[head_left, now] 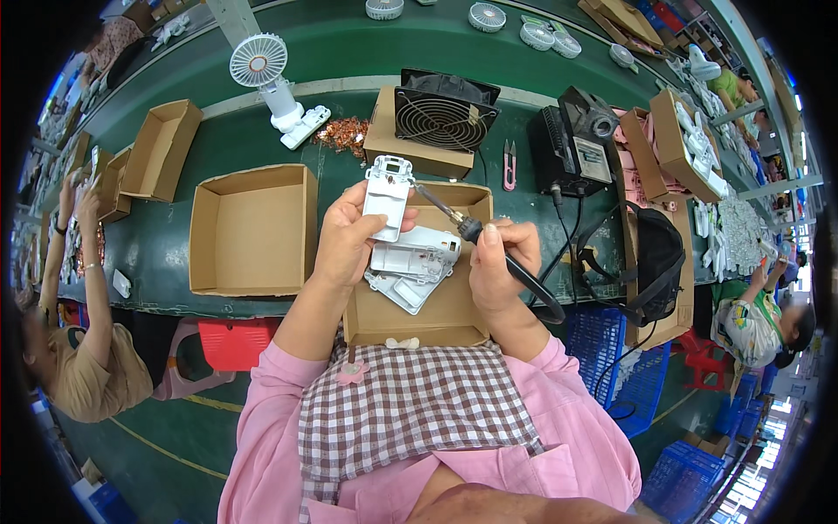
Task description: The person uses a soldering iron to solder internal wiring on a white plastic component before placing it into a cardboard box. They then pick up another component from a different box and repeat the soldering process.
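Note:
My left hand [346, 229] is closed on a white plastic housing [385, 205], thumb across its face, held up above a cardboard box. Between the fingers of my right hand [506, 266] is a soldering iron [471, 229] with a black handle and cord. Its metal tip points up and left, close to the right edge of the housing near its top; whether they touch I cannot tell. Below, more white housings [408, 264] lie piled in the cardboard box [419, 330]. A small pale piece [402, 343] rests at that box's near edge.
A shallow cardboard box [253, 229] stands left. Behind are a black fan [445, 118], copper-coloured bits [343, 136] and a white handheld fan [259, 61]. Pink snips [510, 166] and a black soldering station [580, 144] are right, beside a black bag [656, 262]. People work on both sides.

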Tool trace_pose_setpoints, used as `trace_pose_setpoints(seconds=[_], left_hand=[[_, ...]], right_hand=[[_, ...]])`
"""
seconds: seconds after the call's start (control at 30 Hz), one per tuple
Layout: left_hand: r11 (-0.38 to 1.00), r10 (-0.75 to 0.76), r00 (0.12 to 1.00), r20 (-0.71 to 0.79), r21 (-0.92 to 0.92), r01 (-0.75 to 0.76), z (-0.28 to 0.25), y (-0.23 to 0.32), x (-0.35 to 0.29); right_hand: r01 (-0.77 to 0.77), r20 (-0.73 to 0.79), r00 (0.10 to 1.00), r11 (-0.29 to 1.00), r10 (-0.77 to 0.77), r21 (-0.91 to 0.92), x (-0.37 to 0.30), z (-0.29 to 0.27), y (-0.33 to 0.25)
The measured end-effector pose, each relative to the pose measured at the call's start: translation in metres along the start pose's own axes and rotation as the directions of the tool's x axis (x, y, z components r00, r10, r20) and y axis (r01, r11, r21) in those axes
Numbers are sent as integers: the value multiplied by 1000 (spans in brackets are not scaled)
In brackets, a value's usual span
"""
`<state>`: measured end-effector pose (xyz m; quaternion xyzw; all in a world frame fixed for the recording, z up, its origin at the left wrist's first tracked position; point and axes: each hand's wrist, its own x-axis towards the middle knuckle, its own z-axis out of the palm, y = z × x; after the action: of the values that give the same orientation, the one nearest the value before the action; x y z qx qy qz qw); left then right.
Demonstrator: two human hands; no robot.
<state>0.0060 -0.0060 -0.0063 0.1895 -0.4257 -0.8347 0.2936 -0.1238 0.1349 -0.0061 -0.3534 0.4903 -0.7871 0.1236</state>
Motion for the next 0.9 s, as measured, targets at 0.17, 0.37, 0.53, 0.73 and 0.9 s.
trace_pose_setpoints(seconds=[0.17, 0.37, 0.53, 0.73, 0.9], left_hand=[[999, -8, 998, -69, 39, 11, 3, 0, 0], [983, 26, 982, -185, 183, 9, 10, -1, -2], [977, 48, 976, -214, 211, -1, 12, -1, -2], [977, 54, 976, -213, 212, -7, 11, -2, -2], [976, 35, 975, -220, 219, 14, 11, -1, -3]], right_hand=[[-7, 43, 999, 996, 11, -87, 1, 3, -3], [-46, 74, 996, 990, 56, -133, 2, 5, -5], [-25, 82, 996, 986, 39, -165, 3, 6, -4], [-33, 76, 996, 986, 45, -163, 2, 5, -2], [-58, 65, 995, 984, 70, -167, 2, 6, -1]])
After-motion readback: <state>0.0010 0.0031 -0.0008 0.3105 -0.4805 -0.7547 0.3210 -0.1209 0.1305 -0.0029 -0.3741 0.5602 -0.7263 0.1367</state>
